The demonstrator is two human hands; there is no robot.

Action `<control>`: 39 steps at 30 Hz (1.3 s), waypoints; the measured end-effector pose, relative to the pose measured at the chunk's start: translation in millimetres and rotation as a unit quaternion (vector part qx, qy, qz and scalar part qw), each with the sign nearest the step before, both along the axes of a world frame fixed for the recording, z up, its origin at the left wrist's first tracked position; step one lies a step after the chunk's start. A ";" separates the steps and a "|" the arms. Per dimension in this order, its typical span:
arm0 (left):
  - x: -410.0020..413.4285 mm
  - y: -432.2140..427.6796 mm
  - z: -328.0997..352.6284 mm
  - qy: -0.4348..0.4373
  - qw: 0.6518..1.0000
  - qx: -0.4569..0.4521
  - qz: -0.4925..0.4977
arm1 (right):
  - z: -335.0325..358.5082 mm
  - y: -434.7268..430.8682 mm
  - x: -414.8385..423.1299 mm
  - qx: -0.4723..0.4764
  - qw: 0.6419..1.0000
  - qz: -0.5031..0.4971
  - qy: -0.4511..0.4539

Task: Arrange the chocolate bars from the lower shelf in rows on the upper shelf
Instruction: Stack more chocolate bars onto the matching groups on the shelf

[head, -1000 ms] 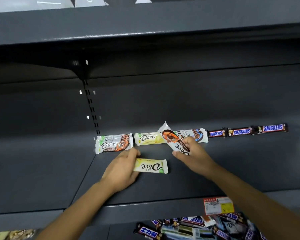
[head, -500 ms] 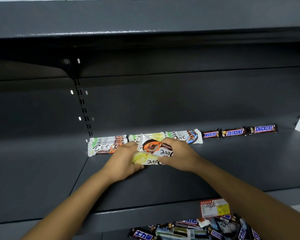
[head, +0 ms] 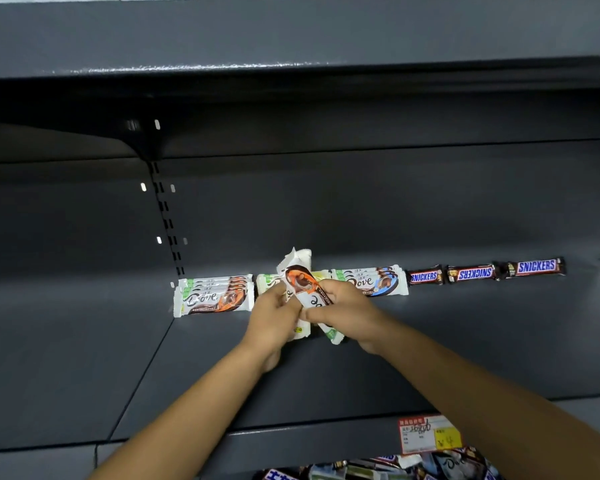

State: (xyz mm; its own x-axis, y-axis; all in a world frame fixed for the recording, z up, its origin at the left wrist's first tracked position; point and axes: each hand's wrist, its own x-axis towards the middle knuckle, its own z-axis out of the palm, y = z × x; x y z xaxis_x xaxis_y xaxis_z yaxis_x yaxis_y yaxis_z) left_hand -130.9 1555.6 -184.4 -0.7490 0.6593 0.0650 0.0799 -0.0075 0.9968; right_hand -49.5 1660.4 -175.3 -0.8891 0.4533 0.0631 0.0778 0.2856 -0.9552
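Chocolate bars point(head: 378, 470) on the lower shelf are just a jumbled pile at the bottom edge, mostly cut off by the frame and the person's right forearm, so no counting them. A red and yellow price tag point(head: 426, 434) sits on the front lip of the upper shelf point(head: 465, 348), partly covered by that same arm. Further in, both hands meet mid-shelf: the left hand point(head: 274, 317) and right hand point(head: 343, 306) are both closed around a tilted Dove bar point(head: 302, 280) with an orange and brown wrapper, its top end sticking up. At least one more wrapper pokes out under the fingers, hard to make out which hand has it. Behind them along the back, a stack of orange Dove bars point(head: 213, 296) on the left, a yellowish bar point(head: 267, 283) mostly hidden by the hands, blue Dove bars point(head: 371, 280), then three Snickers bars point(head: 485, 271) end to end on the right.
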 end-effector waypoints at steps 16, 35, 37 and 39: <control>-45.7 19.9 -7.6 0.577 0.756 -0.310 0.006 | -4.8 53.2 14.3 0.098 0.989 -0.104 -0.034; -88.1 52.8 -27.1 0.613 0.725 -0.312 -0.036 | -25.9 101.4 33.7 0.236 0.945 -0.199 -0.105; -88.6 52.8 -25.7 0.613 0.721 -0.322 -0.029 | -26.5 102.1 33.1 0.239 0.945 -0.198 -0.101; -89.4 52.4 -25.9 0.609 0.722 -0.330 -0.018 | -26.5 102.7 33.2 0.245 0.943 -0.201 -0.097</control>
State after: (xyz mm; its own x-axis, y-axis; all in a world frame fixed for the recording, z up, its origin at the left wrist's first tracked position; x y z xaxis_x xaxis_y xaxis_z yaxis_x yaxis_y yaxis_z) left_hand -220.3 1608.1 -210.3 -0.3831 0.8652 0.3236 0.9108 0.4121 -0.0235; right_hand -16.4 1763.1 -201.7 -0.6674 0.7154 0.2069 0.4336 0.5992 -0.6731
